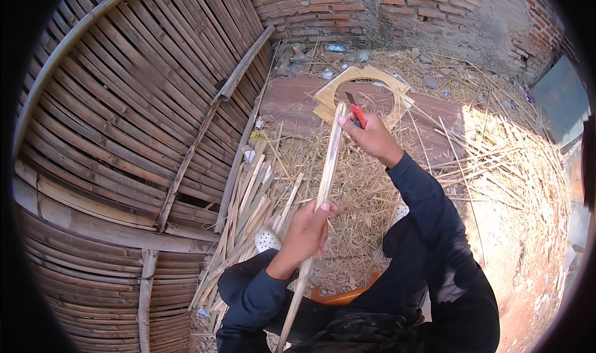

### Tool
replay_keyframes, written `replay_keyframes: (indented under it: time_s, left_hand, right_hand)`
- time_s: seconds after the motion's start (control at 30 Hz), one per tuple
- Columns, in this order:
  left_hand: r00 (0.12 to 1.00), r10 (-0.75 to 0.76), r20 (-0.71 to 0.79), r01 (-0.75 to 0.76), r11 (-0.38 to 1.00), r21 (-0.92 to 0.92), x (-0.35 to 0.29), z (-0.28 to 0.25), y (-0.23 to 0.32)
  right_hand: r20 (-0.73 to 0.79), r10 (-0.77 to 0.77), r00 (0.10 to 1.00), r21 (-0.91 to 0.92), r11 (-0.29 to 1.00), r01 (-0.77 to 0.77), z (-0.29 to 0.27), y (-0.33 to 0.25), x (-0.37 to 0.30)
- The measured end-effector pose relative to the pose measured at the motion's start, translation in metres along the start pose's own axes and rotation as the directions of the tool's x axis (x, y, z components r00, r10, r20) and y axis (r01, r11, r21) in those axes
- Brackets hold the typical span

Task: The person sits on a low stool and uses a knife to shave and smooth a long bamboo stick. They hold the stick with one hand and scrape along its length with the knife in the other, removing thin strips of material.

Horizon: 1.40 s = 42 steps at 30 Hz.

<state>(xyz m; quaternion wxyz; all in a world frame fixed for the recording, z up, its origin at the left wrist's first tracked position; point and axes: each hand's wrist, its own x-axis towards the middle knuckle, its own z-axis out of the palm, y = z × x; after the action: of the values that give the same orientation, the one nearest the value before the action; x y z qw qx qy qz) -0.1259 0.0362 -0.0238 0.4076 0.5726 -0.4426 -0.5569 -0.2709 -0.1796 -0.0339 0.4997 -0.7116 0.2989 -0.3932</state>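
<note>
A long pale bamboo strip (330, 160) slants from my lap up to the middle of the view. My left hand (304, 234) is closed around it at about mid-length, thumb on top. In my right hand (377, 140) is a red utility knife (357, 115), its dark blade out and pointing up and away from me. The right thumb rests close to the strip's far end; whether it presses on the strip I cannot tell. The blade stands just right of that end, apart from it.
Split bamboo pieces (245, 210) lie in a pile at my left, by a bamboo-slat wall (130, 98). Shavings (360, 210) cover the ground before me. Farther off are a board with a round cutout (324, 98), a brown panel (288, 102) and a brick wall (323, 5).
</note>
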Motion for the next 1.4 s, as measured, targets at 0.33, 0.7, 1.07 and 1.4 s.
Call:
replay_keyframes:
  time_s: [0.33, 0.7, 1.07, 1.4]
  left_hand:
    - [0.986, -0.087, -0.139, 0.066, 0.987, -0.146, -0.005, -0.025, 0.011]
    - [0.99, 0.017, -0.142, -0.035, 0.991, -0.126, -0.007, -0.029, -0.002]
    - [0.992, -0.034, -0.122, 0.029, 0.999, -0.041, -0.01, -0.025, -0.001]
    - [0.983, -0.129, -0.127, 0.079, 0.936, -0.342, -0.028, -0.039, -0.006]
  right_hand:
    - [0.321, -0.044, 0.946, -0.677, 0.687, 0.262, 0.046, -0.026, -0.053]
    - [0.29, -0.435, 0.852, -0.664, 0.55, 0.507, 0.069, 0.025, -0.025]
    - [0.164, -0.365, 0.917, -0.807, 0.485, 0.337, 0.058, 0.05, 0.009]
    - [-0.312, 0.144, 0.939, -0.646, 0.693, -0.321, -0.056, 0.094, 0.046]
